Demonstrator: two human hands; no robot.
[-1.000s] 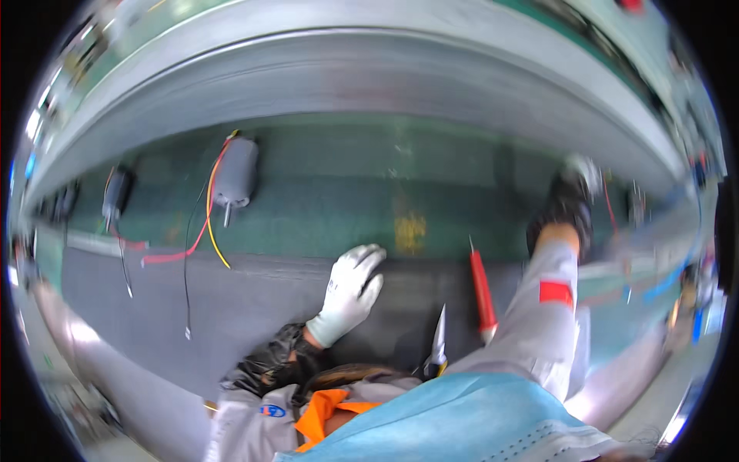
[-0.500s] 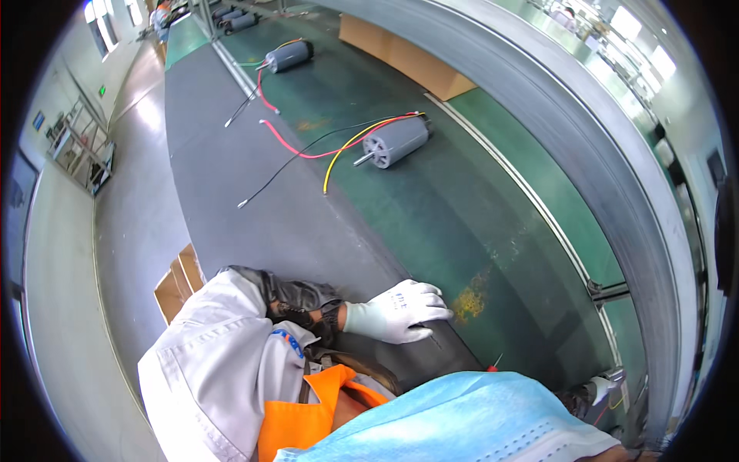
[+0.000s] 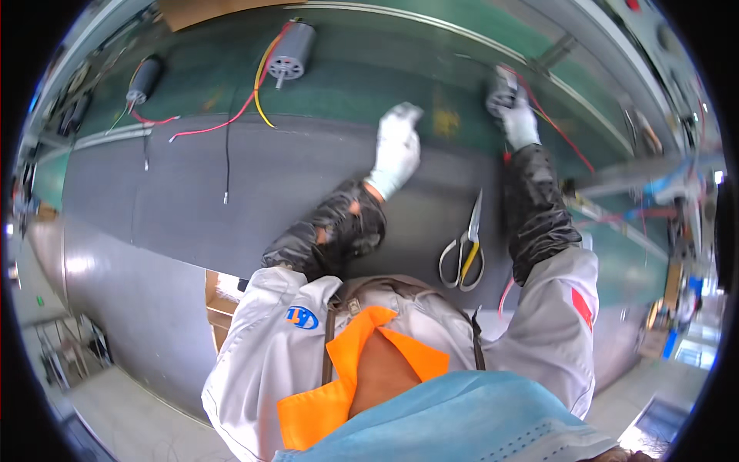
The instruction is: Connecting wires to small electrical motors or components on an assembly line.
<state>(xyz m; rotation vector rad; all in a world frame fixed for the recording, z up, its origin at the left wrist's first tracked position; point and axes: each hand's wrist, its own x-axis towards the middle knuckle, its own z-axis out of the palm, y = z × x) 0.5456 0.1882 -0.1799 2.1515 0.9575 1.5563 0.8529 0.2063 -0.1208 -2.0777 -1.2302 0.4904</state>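
My right hand (image 3: 520,129), in a white glove, grips a grey cylindrical electric motor (image 3: 502,94) at the far right of the bench. A red wire (image 3: 556,123) trails from that motor to the right. My left hand (image 3: 396,150), also gloved, is over the bench's middle, nearest a yellowish stain on the green surface; its fingers look bent but are blurred. Beside my right wrist shows a small red handle (image 3: 506,156), partly hidden. Scissors (image 3: 465,258) with pale and yellow handles lie between my forearms, blades pointing away from me.
A second motor (image 3: 292,50) with red, yellow and black leads lies at the back, left of centre. Another motor (image 3: 144,79) is further left. A metal rail (image 3: 431,21) runs along the back, with a brown board (image 3: 204,11) behind. A cardboard box (image 3: 219,300) stands below the front edge.
The view has swung to the right, bringing the scissors and my right arm into sight. My left hand has left the dark bench surface, its fingers no longer spread. My right hand is now on a motor.
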